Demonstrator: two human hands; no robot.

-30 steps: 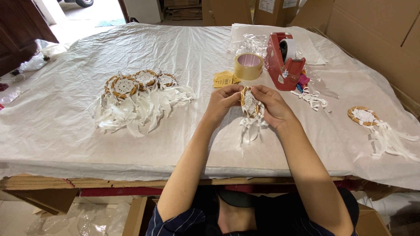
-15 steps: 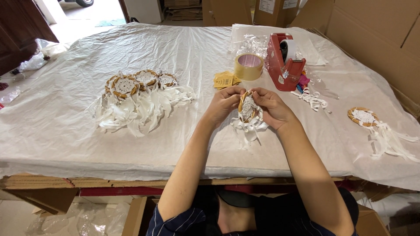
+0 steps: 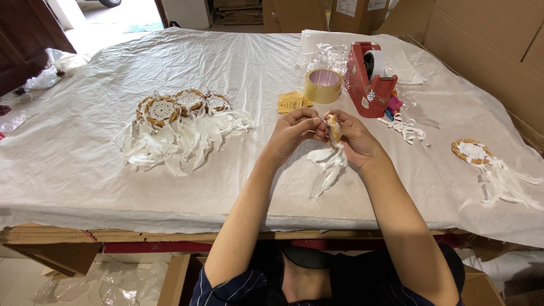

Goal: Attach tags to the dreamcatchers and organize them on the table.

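Both forearms reach forward and meet at the middle. The left hand [image 3: 294, 131] has its fingers curled, fingertips pinched toward the right hand [image 3: 352, 137], which is also closed, with the thumb on top

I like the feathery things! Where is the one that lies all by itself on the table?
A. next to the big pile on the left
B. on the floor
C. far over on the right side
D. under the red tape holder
C: a single dreamcatcher with white feathers lies alone at the table's right side, apart from the pile at the left.
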